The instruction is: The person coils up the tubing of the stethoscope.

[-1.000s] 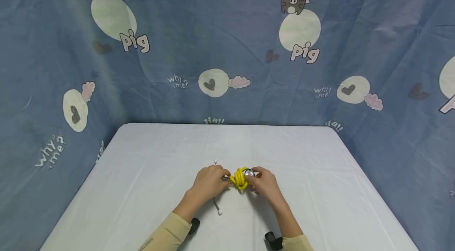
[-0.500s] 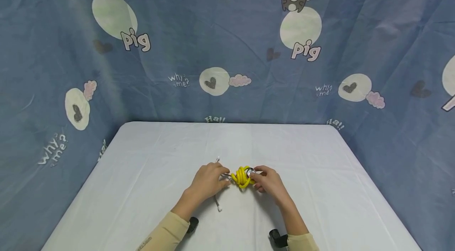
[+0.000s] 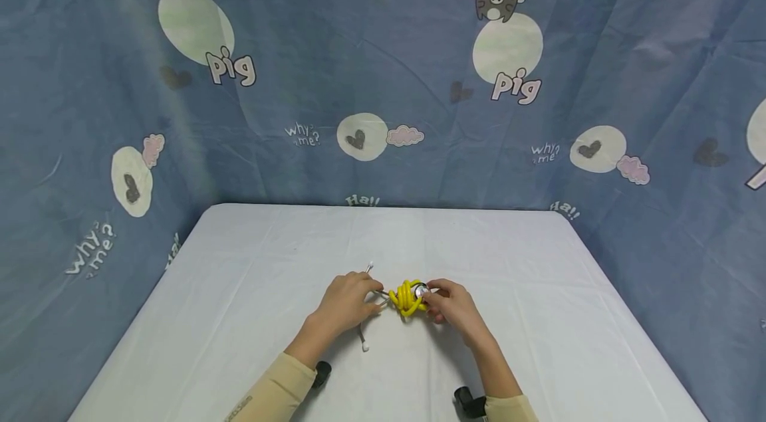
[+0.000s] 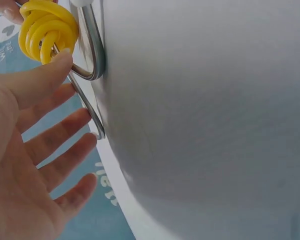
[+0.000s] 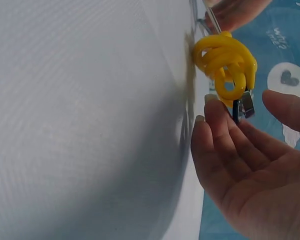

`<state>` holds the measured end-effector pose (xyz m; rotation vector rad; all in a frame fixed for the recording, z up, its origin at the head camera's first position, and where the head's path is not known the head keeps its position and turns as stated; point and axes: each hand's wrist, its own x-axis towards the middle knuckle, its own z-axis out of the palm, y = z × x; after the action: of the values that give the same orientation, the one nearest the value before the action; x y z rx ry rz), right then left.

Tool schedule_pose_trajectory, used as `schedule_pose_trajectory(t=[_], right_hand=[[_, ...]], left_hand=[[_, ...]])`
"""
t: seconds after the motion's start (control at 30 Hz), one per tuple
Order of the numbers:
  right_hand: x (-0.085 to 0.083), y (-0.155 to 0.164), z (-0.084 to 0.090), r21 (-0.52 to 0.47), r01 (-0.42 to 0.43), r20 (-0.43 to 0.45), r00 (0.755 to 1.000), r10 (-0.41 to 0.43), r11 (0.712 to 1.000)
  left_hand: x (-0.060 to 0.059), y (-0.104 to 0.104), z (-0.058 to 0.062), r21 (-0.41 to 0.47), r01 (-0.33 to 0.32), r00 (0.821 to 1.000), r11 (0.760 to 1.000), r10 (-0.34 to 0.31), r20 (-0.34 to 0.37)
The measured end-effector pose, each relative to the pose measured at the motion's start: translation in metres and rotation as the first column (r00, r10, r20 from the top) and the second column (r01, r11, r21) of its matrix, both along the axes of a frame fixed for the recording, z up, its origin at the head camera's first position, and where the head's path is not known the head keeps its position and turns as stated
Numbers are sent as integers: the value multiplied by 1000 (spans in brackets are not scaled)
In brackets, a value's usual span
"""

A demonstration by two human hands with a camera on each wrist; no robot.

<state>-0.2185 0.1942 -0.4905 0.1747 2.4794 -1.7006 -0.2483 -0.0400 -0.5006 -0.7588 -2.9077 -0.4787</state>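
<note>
A stethoscope with its yellow tubing [image 3: 407,298] coiled into a bundle lies on the white table. Its round metal chest piece [image 3: 421,291] is at the bundle's right end. From the left end run the metal ear tubes [image 4: 96,52], tipped with white earpieces [image 3: 366,347]. My left hand [image 3: 347,302] is at these tubes, its fingers loosely spread and the thumb against or just over the metal near the coil. My right hand [image 3: 455,308] is around the chest piece with relaxed fingers; in the right wrist view its thumb stands apart from the metal.
The white tabletop [image 3: 287,242] extends around the stethoscope to a rounded back edge. Behind it and at the sides hangs a blue printed curtain [image 3: 383,63]. A black wrist camera [image 3: 469,402] shows by the right sleeve.
The coiled tubing and chest piece have shifted slightly right. My right hand has moved right and its grip has loosened. My left hand has drawn slightly left, thumb and forefinger parting.
</note>
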Motion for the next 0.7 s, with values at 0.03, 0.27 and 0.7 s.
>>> schedule_pose_trajectory(t=[0.03,0.27,0.7], right_hand=[[0,0,0,1,0,-4,1000,0,1000],[-1,-4,-2,-3,-32,-10,999,32,999],[0,-5,-2,77,-45,2,999,45,996]], left_hand=[[0,0,0,-5,1,1000,1000,-1,6],[0,-2,11,-59,-27,999,998,30,40],[1,-2,8,-84,-39,997,996,44,56]])
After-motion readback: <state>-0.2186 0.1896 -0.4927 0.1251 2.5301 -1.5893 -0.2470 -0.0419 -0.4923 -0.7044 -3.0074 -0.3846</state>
